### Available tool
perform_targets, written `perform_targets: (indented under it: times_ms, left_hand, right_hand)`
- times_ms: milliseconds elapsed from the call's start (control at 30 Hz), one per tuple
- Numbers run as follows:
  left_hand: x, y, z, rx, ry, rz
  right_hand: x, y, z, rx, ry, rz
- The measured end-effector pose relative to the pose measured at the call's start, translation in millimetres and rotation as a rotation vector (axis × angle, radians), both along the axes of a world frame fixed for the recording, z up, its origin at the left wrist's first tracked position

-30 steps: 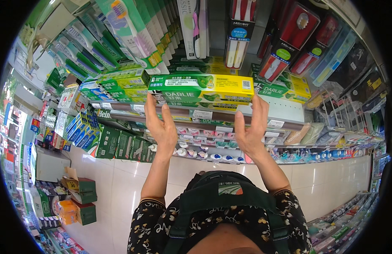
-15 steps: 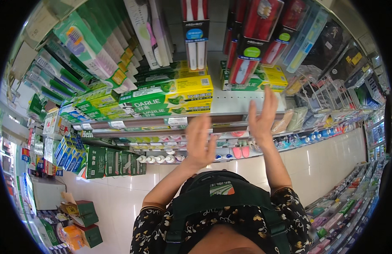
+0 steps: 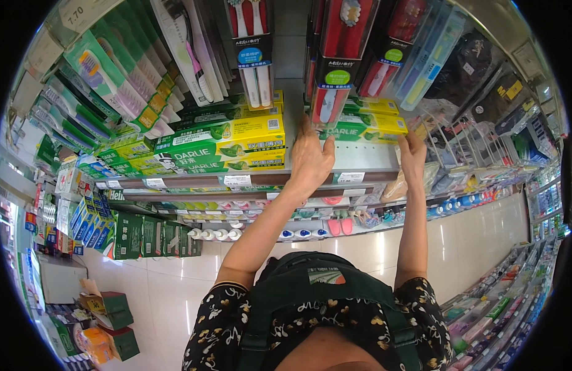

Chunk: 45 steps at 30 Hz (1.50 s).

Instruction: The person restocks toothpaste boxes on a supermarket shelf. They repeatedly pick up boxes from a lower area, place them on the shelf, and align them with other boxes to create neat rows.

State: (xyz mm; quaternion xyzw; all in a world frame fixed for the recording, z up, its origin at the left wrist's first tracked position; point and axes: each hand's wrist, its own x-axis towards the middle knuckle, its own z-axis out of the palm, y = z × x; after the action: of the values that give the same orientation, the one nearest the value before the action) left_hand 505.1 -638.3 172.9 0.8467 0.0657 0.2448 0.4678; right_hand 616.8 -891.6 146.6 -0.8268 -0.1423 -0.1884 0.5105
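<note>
A green-and-yellow toothpaste box (image 3: 380,125) lies lengthwise at the front of a small stack on the upper shelf. My left hand (image 3: 312,158) is at its left end, the thumb by the front face and the forefinger reaching back along the end. At the yellow right end, the bent fingers of my right hand (image 3: 413,156) close on the corner. A hanging red toothbrush pack (image 3: 339,31) covers part of the box's left half. To the left sits a larger stack of matching toothpaste boxes (image 3: 193,148).
Packaged toothbrushes (image 3: 122,86) hang above the shelf at left, with a white toothbrush pack (image 3: 254,55) in the middle. A wire rack (image 3: 465,136) with bagged goods stands at right. Lower shelves hold pump bottles (image 3: 215,235) and pink slippers (image 3: 340,227). Cartons (image 3: 113,309) sit on the floor.
Both hands have moved from the air before the shelf to the two ends of the toothpaste box. The view has shifted, so the shelf appears farther left.
</note>
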Motion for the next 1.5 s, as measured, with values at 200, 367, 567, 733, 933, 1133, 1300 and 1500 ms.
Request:
perform_targets:
  times_ms: [200, 367, 567, 733, 933, 1133, 1300, 1500]
  left_hand:
    - [-51.2, -31.8, 4.5, -0.083, -0.253, -0.068]
    - [-115.4, -27.5, 12.2, -0.216, -0.428, -0.132]
    - [-168.6, 35.4, -22.6, -0.231, -0.629, 0.167]
    - [-196.5, 93.4, -11.5, -0.205, -0.610, 0.426]
    - [-183.1, 133.3, -3.5, -0.074, -0.545, 0.569]
    - [-159.8, 154.1, -8.4, -0.070, -0.484, 0.565]
    - [-141.3, 163.3, -6.6, -0.021, -0.446, 0.545]
    - [-132.7, 144.8, -18.6, 0.318, -0.363, 0.614]
  right_hand:
    - [-47.5, -23.9, 9.2, 0.208, -0.183, -0.092]
    - [-107.3, -15.7, 25.0, 0.167, -0.327, -0.159]
    - [-161.5, 66.7, 11.9, 0.195, -0.384, 0.142]
    - [-182.1, 145.1, 35.0, -0.008, -0.393, 0.358]
    - [-178.7, 192.7, 40.7, -0.062, -0.378, 0.340]
    - [-164.2, 212.3, 37.1, -0.039, -0.417, 0.328]
    - [-151.1, 222.9, 36.0, -0.067, -0.468, 0.310]
    - [-140.8, 221.6, 20.6, -0.137, -0.505, 0.316]
